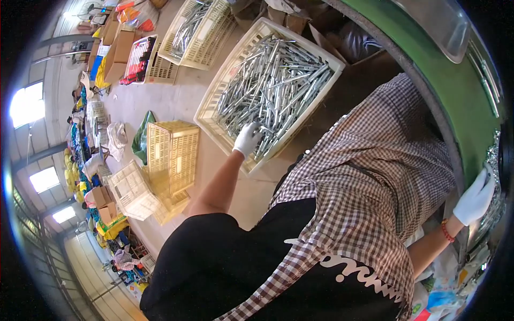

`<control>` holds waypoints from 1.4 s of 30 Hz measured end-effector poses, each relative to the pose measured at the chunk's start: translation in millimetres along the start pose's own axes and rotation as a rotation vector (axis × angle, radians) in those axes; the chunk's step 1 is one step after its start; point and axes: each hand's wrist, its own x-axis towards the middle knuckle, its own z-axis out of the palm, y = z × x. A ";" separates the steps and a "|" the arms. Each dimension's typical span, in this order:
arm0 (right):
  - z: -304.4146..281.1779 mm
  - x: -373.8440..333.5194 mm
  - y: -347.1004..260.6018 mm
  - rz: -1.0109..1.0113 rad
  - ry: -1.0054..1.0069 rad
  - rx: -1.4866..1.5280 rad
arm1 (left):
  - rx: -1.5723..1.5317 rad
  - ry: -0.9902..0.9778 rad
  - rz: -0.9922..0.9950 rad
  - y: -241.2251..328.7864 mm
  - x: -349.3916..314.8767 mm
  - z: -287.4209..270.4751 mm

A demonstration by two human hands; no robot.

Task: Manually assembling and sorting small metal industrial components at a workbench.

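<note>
The left hand, in a white glove, is positioned inside the near end of a cream plastic crate, against a pile of slim metal rods. Its fingers are curled; whether they grasp a rod cannot be determined. The rods lie in the crate in mixed directions. The crate is located to the left of the green table. The right hand, also gloved, is placed at the table beside a heap of small shiny metal parts. Its fingers are extended; whether it holds anything is not discernible. Further rods lie on the table near a tray.
</note>
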 end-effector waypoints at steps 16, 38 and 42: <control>6.1 -0.7 18.4 -0.080 0.050 -0.020 | 0.140 0.478 -0.197 35.9 34.8 -27.9; 3.6 -3.9 5.3 -0.011 0.003 -0.024 | 0.814 -0.443 -0.407 11.1 -2.4 9.1; 7.4 -3.9 2.8 0.008 0.018 0.030 | 0.806 -0.537 -0.414 7.5 -22.2 19.4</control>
